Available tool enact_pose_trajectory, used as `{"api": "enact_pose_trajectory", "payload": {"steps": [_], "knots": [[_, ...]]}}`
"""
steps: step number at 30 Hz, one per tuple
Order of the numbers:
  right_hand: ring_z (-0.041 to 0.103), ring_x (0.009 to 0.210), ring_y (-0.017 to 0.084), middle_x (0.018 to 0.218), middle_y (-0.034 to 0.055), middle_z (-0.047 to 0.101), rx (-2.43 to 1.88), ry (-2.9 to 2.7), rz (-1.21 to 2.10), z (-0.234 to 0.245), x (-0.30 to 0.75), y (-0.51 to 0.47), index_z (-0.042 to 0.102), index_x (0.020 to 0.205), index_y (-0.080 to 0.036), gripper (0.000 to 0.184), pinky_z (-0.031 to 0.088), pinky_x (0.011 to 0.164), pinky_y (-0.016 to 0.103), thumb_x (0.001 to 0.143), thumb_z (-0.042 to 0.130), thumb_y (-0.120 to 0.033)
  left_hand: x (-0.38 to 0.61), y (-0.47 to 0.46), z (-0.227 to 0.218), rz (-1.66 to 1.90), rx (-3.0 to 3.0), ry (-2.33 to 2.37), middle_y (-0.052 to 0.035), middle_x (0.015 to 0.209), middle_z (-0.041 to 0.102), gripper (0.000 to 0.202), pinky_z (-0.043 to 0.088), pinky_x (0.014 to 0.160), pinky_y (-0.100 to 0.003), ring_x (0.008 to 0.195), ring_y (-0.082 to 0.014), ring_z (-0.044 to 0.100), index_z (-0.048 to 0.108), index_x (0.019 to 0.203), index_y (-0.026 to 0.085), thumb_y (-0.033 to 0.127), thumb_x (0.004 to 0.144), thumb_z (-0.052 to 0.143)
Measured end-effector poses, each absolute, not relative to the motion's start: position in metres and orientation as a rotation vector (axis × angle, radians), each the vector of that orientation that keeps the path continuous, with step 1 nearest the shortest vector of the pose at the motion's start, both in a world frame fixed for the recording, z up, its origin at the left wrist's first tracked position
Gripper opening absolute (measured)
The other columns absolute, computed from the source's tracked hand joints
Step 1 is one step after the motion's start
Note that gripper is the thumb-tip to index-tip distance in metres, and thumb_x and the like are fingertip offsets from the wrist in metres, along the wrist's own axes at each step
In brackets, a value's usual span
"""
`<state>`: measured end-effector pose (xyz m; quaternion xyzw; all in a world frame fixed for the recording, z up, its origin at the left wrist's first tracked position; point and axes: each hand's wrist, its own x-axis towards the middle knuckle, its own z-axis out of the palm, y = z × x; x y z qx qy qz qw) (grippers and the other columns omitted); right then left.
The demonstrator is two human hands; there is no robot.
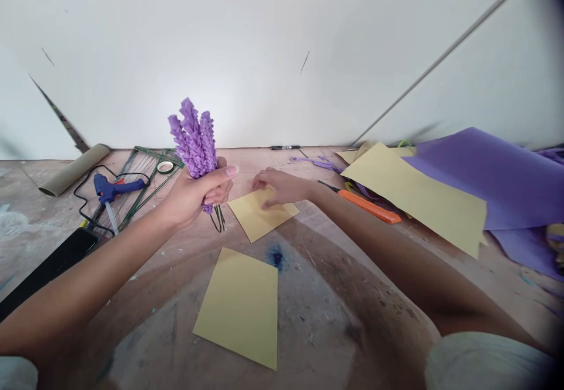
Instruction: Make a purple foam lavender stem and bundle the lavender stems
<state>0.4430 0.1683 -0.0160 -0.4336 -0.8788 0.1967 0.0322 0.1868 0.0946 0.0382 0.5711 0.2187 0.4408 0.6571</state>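
My left hand is closed around a bunch of purple paper flowers, held upright above the table. Thin dark green wire stems show below the fist. My right hand rests on a yellow paper square, fingers curved and apart, the fingertips touching or just above the sheet. Nearer to me lies a second yellow paper sheet, flat on the table by itself.
On the left are a blue glue gun with its cord, a cardboard tube, green wires, a tape roll and a black case. Right: an orange cutter, yellow paper and purple paper. A pen lies by the wall.
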Motion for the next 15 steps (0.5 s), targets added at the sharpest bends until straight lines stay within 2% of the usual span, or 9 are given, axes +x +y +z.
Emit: {"api": "enact_pose_trajectory", "payload": {"steps": [3,5,9,15], "knots": [[0.056,0.099,0.031,0.092,0.0089,0.065,-1.392,-2.742,0.596,-0.019,0.443,0.173,0.065,0.079,-0.019,0.026,0.045,0.089,0.04,0.064,0.082,-0.031,0.186,0.098,0.032,0.999,1.283,0.501,0.0096,0.046,0.033,0.052,0.019,0.048,-0.026,0.043,-0.0054,0.028,0.041,0.056,0.02,0.041,0.075,0.084],[0.056,0.101,0.029,0.096,0.009,0.064,-1.409,-2.739,0.6,-0.019,0.443,0.174,0.063,0.08,-0.019,0.026,0.045,0.089,0.038,0.065,0.081,-0.031,0.187,0.101,0.026,0.981,1.28,0.502,0.0095,0.046,0.035,0.05,0.019,0.048,-0.026,0.043,-0.0053,0.029,0.042,0.057,0.02,0.04,0.075,0.083],[0.056,0.098,0.028,0.105,0.011,0.063,-1.456,-2.679,0.615,-0.02,0.446,0.174,0.064,0.1,-0.016,0.039,0.045,0.084,0.037,0.067,0.079,-0.031,0.188,0.104,0.016,0.947,1.275,0.481,0.0093,0.046,0.038,0.044,0.019,0.048,-0.025,0.043,-0.0055,0.03,0.044,0.061,0.019,0.036,0.076,0.082],[0.056,0.098,0.031,0.091,0.0099,0.061,-1.376,-2.621,0.714,-0.019,0.451,0.174,0.066,0.075,-0.017,0.025,0.044,0.087,0.042,0.062,0.081,-0.032,0.185,0.107,0.007,0.878,1.28,0.432,0.0083,0.048,0.044,0.029,0.022,0.047,-0.024,0.044,-0.0073,0.033,0.052,0.07,0.019,0.028,0.076,0.079]]}}
